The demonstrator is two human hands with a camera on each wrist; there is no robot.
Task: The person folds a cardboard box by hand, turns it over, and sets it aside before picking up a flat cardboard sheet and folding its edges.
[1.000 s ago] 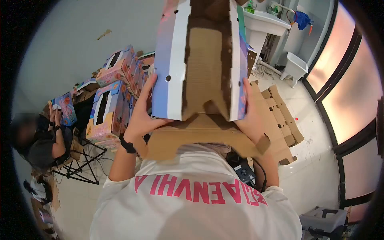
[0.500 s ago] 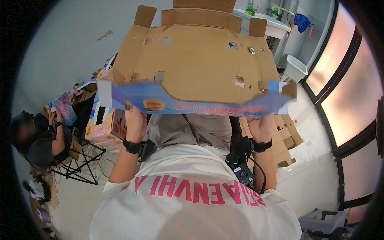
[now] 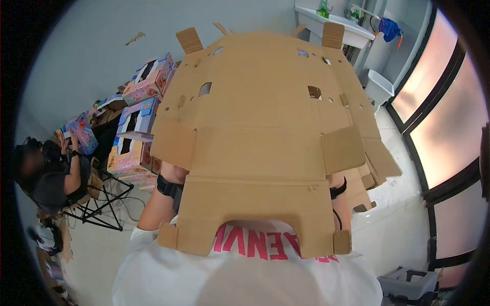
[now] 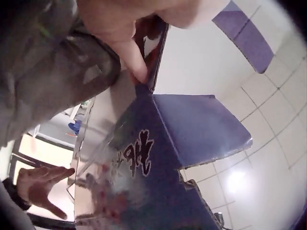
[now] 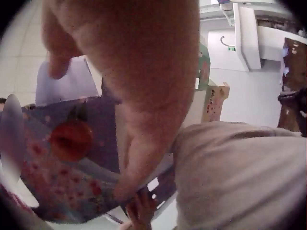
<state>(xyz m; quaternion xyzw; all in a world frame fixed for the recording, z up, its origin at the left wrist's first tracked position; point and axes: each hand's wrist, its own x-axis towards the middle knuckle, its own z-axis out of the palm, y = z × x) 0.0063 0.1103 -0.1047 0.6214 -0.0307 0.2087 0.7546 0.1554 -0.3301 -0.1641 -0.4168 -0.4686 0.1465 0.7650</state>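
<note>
A large unfolded cardboard blank (image 3: pixel 260 107), plain brown side up, spans the space before the torso in the head view, its lower flaps over the white shirt. It hides most of my left hand (image 3: pixel 173 172) and right hand (image 3: pixel 338 183). Beneath it, the left wrist view shows the blue printed side (image 4: pixel 144 158). There my left hand (image 4: pixel 129 31) grips the edge beside a fold, one finger lying along it. My right hand (image 4: pixel 44 188) has its fingers extended and thumb apart at the far side. In the right wrist view, my right hand (image 5: pixel 129 81) spans the printed panel (image 5: pixel 57 153).
Printed boxes (image 3: pixel 135 122) are stacked at the left, near a seated person (image 3: pixel 56 178) who holds another box. A sink (image 3: pixel 342 28) stands at the back right, with a white basin (image 3: pixel 378 86) below it. A grey crate (image 3: pixel 408 283) sits at the lower right.
The carton opened out from its folded shape into a wide sheet. Its near printed panel has swung down toward the torso, brown side up, and now covers both hands.
</note>
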